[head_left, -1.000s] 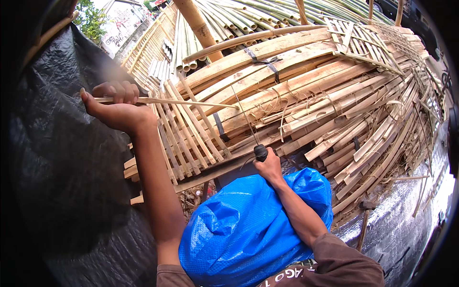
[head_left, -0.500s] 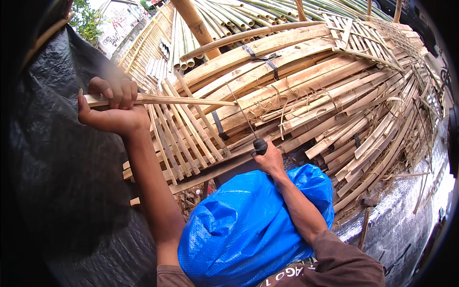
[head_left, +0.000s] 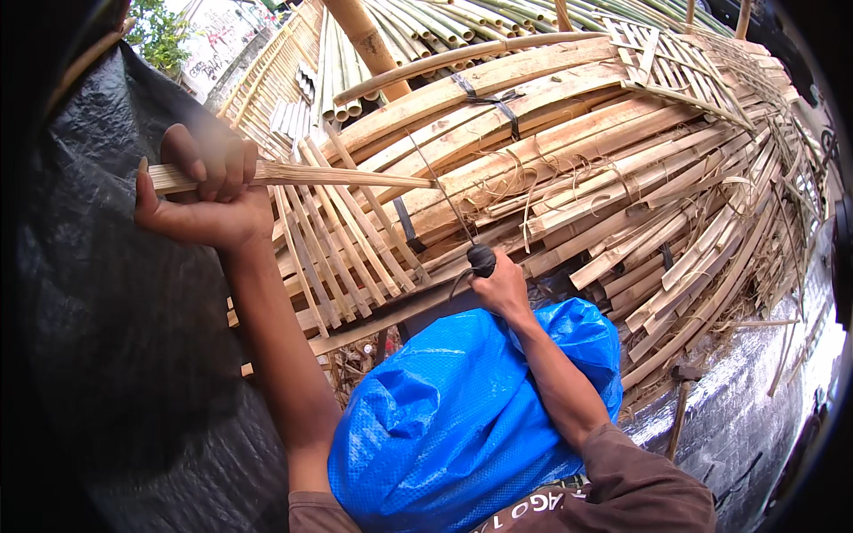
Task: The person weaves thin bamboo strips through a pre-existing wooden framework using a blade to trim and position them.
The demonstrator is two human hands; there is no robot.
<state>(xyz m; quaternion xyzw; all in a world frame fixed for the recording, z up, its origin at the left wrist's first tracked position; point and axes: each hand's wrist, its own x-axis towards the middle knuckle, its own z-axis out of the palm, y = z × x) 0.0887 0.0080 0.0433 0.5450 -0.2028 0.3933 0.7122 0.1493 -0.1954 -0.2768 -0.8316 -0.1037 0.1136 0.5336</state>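
My left hand (head_left: 206, 191) is raised at the left, its fingers wrapped round the thick end of a pale bamboo strip (head_left: 346, 177). The strip runs to the right and tapers to its tip, which meets the thin blade of a knife. My right hand (head_left: 503, 286), near the middle, grips the knife (head_left: 481, 260) by its black-wrapped handle. The blade points away from me and up to the left, edge-on, so its width does not show. Whether the strip's tip lies over or against the blade I cannot tell.
A blue plastic sheet (head_left: 444, 400) covers my lap. Beyond my hands lie split bamboo slats (head_left: 551, 147) with curled shavings, and a row of thin slats (head_left: 342, 249). Green bamboo poles (head_left: 444, 22) are stacked behind. A hammer (head_left: 682, 391) rests at the right; black sheeting (head_left: 98, 293) hangs left.
My left hand has shifted slightly left with the bamboo strip. My right hand and the knife have moved a little up and left, and more blade now shows beyond the strip.
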